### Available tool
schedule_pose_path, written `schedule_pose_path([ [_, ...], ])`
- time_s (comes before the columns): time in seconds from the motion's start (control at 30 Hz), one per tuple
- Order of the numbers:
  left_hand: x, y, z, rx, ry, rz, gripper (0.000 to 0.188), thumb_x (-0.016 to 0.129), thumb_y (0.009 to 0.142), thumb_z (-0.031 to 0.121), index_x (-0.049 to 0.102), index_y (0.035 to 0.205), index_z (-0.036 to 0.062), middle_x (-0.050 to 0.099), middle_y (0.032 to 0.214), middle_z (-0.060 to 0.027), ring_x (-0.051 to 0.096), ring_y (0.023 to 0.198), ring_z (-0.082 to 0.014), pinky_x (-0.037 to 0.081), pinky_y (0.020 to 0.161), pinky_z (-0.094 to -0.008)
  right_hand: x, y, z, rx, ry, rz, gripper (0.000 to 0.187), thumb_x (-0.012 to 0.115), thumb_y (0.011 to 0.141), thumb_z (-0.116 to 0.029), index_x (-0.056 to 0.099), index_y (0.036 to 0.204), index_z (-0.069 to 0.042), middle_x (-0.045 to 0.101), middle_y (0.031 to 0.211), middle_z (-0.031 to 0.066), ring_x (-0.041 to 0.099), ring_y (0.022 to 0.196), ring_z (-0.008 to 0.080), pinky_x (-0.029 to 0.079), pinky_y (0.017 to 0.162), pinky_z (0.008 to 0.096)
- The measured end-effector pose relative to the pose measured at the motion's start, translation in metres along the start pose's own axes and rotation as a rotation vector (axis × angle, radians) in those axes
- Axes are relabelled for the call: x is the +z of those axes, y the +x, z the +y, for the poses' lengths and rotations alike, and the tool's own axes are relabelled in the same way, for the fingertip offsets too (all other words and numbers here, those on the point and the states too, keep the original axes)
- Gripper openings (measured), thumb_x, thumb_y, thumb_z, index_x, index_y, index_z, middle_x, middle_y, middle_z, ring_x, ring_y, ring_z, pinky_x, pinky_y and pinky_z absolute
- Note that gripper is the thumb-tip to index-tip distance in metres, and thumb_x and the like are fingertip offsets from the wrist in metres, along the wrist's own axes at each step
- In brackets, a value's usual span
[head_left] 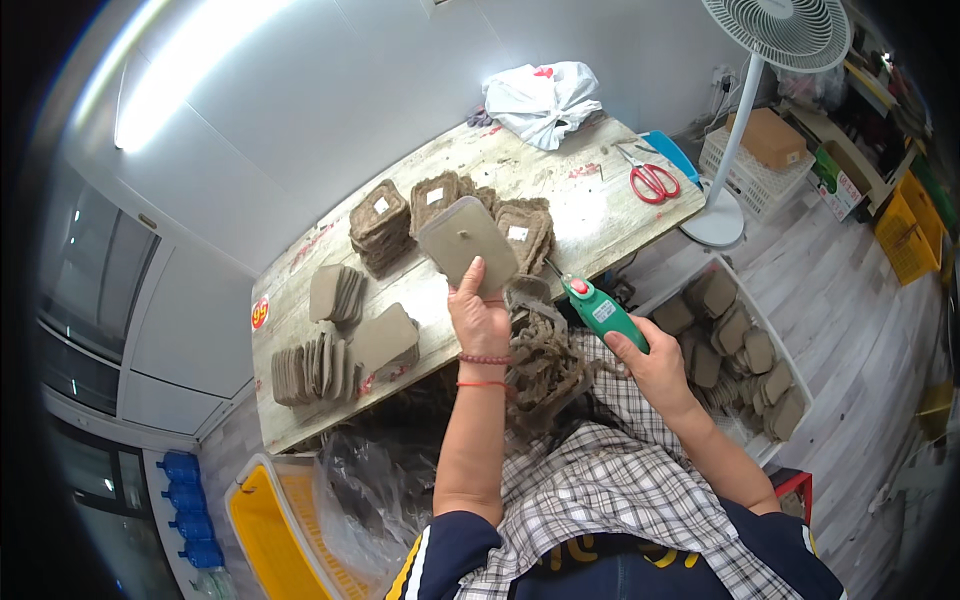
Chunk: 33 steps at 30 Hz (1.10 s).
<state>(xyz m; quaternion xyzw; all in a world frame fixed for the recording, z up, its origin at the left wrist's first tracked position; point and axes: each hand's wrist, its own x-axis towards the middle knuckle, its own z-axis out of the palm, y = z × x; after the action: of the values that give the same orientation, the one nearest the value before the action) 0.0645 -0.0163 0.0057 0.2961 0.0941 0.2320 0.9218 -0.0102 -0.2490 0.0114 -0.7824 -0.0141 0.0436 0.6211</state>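
Note:
My left hand (482, 322) grips a flat grey-brown pad (490, 248) with rounded corners, thumb on its face, held up over the table's front edge. A small nub or mark shows on that face. In my right hand (655, 368) is a green handheld power tool (612, 322) with a red button, its thin metal tip pointing toward the pad but apart from it. Shaggy brown fibre strips (540, 375) hang below the pad, between my forearms. Behind it stand stacks of fuzzy brown square pieces (380, 228) with white labels. Smoother pads (384, 338) lie in piles at left.
The worn wooden table (620, 225) also bears red-handled scissors (655, 183) and a white plastic bag (545, 105). At right, a white bin (783, 350) holds many pads, near a standing fan (742, 150). A yellow crate (262, 530) and clear plastic sheeting (370, 490) sit at lower left.

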Motion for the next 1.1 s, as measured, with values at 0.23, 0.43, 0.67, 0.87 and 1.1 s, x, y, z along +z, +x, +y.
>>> schedule_pose_path([
  [0.23, 0.005, -0.024, -0.022, -0.140, -0.285, 0.025, 0.038, 0.064, 0.090, 0.005, 0.052, 0.125, 0.0038, 0.061, 0.119, -0.0084, 0.058, 0.111, -0.0249, 0.048, 0.099, -0.0423, 0.005, -0.009, -0.004, -0.002, 0.024, -0.009, 0.051, 0.068, 0.087, -0.045, 0.064, 0.113, -0.003, 0.066, 0.075, 0.0061, 0.060, 0.069, 0.0125, 0.048, 0.065, 0.0287],
  [0.43, 0.011, -0.034, -0.032, -0.180, -0.264, 0.015, 0.036, 0.062, 0.091, 0.004, 0.052, 0.125, 0.0032, 0.061, 0.120, -0.0074, 0.059, 0.110, -0.0229, 0.049, 0.098, -0.0395, 0.001, -0.014, -0.010, 0.020, 0.054, -0.016, 0.050, 0.069, 0.087, -0.043, 0.064, 0.114, -0.001, 0.064, 0.075, 0.0052, 0.058, 0.067, 0.0105, 0.047, 0.064, 0.0271],
  [0.67, 0.001, -0.045, -0.044, -0.262, -0.176, -0.035, 0.033, 0.061, 0.092, 0.006, 0.053, 0.124, 0.0030, 0.061, 0.118, -0.0080, 0.060, 0.108, -0.0230, 0.047, 0.100, -0.0384, 0.001, -0.012, -0.016, -0.006, 0.092, 0.025, 0.050, 0.069, 0.087, -0.041, 0.063, 0.115, 0.000, 0.064, 0.076, 0.0028, 0.055, 0.068, 0.0084, 0.047, 0.065, 0.0252],
  [0.87, -0.005, -0.063, -0.053, -0.334, -0.151, -0.135, 0.034, 0.059, 0.093, 0.006, 0.051, 0.126, 0.0061, 0.061, 0.121, -0.0066, 0.058, 0.113, -0.0213, 0.046, 0.101, -0.0377, -0.005, -0.004, -0.022, -0.014, 0.097, 0.042, 0.049, 0.070, 0.087, -0.041, 0.063, 0.114, 0.000, 0.062, 0.075, 0.0003, 0.052, 0.064, 0.0055, 0.045, 0.059, 0.0232],
  [1.1, -0.007, -0.075, -0.039, -0.411, -0.045, -0.183, 0.031, 0.061, 0.091, 0.001, 0.054, 0.121, 0.0044, 0.063, 0.117, -0.0068, 0.062, 0.106, -0.0208, 0.052, 0.091, -0.0371, -0.021, 0.002, -0.029, -0.002, 0.104, 0.004, 0.047, 0.071, 0.087, -0.038, 0.064, 0.112, 0.001, 0.061, 0.074, -0.0005, 0.051, 0.062, 0.0050, 0.044, 0.057, 0.0228],
])
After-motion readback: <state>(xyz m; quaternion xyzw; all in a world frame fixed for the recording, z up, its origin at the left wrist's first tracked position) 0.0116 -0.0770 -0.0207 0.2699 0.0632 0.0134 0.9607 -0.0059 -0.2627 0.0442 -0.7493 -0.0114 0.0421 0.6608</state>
